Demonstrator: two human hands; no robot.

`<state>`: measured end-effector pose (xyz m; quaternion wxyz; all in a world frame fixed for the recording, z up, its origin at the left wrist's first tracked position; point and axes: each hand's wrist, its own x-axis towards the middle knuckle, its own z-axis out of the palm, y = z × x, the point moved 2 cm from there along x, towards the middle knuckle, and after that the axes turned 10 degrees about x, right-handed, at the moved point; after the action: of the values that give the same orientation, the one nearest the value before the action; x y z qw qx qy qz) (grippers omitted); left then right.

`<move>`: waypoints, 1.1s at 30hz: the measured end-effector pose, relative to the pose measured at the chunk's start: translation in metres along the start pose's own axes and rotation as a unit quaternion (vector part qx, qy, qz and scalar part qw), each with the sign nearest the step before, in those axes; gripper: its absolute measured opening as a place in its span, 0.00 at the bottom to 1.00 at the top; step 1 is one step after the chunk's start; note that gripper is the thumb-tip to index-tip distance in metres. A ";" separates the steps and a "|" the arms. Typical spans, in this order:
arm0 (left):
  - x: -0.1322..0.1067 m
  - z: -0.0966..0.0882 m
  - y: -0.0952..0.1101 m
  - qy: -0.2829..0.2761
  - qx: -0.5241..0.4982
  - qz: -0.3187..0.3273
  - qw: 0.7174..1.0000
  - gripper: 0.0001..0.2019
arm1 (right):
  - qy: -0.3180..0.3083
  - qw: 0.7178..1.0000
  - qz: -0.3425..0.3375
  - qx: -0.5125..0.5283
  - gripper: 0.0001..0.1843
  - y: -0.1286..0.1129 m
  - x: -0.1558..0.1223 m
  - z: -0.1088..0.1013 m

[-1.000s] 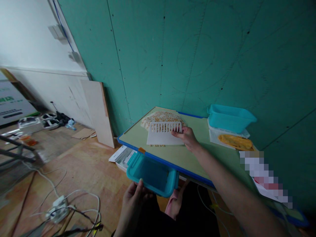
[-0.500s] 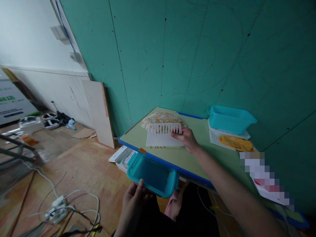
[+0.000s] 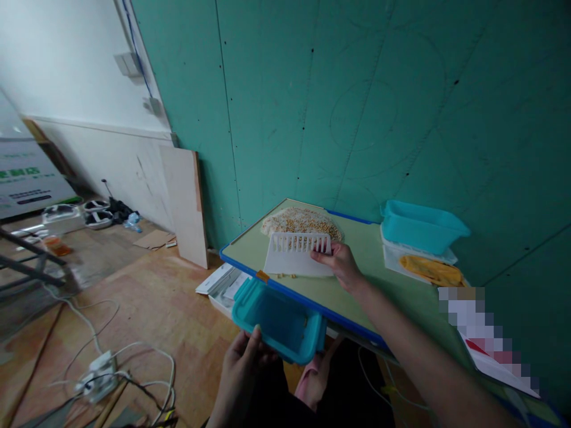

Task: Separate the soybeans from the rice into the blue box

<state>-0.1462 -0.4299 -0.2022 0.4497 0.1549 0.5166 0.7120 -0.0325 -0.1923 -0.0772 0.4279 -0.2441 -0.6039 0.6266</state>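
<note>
Two hands: left hand [image 3: 243, 368], right hand [image 3: 341, 264]. Two teal tubs — near tub [image 3: 279, 321] and far tub [image 3: 422, 226] — with one white slotted scraper [image 3: 294, 258], one heap of grains [image 3: 301, 220] and one green table [image 3: 250, 252]. Elsewhere one white tray [image 3: 392, 258], one yellow cloth [image 3: 430, 270], one leaning board [image 3: 185, 202] and one power strip [image 3: 98, 377] on the floor.

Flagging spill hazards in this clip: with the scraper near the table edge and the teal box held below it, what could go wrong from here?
The loose grains beside the white scraper lie close to the table edge; the teal box spans only part of that edge, so some could miss it. The left hand holds the box by one rim in mid-air; added weight might tip it. The right hand grips the scraper at one end, so it may skew.
</note>
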 end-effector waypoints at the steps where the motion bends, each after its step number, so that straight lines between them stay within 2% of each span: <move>1: 0.000 0.000 0.001 0.000 -0.004 0.003 1.000 0.17 | -0.001 1.000 0.000 -0.011 0.16 -0.001 -0.003 0.001; 10: -0.001 0.006 0.006 0.026 -0.002 0.036 0.999 0.15 | -0.002 0.992 -0.033 -0.121 0.14 -0.010 -0.053 -0.002; 19: -0.003 0.013 0.013 0.035 0.023 0.043 0.998 0.17 | -0.012 0.970 -0.081 -0.227 0.12 -0.014 -0.102 0.010; 23: -0.002 0.012 0.012 0.030 0.013 0.036 0.999 0.16 | 0.018 0.976 -0.087 -0.201 0.11 -0.018 -0.094 0.006; 28: -0.002 0.008 0.008 0.022 0.014 0.030 0.999 0.17 | 0.116 0.970 -0.120 -0.176 0.16 -0.027 -0.050 -0.018; 30: -0.002 0.005 0.006 0.015 0.015 0.026 0.999 0.16 | 0.130 0.973 -0.107 -0.158 0.18 -0.026 -0.041 -0.029; 33: -0.003 0.000 0.003 0.002 0.028 0.015 1.000 0.15 | 0.132 0.976 -0.073 -0.154 0.19 -0.019 -0.043 -0.043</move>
<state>-0.1459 -0.4323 -0.1983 0.4335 0.1732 0.5350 0.7042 0.0295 -0.2069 -0.0743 0.5061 -0.3427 -0.6472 0.4555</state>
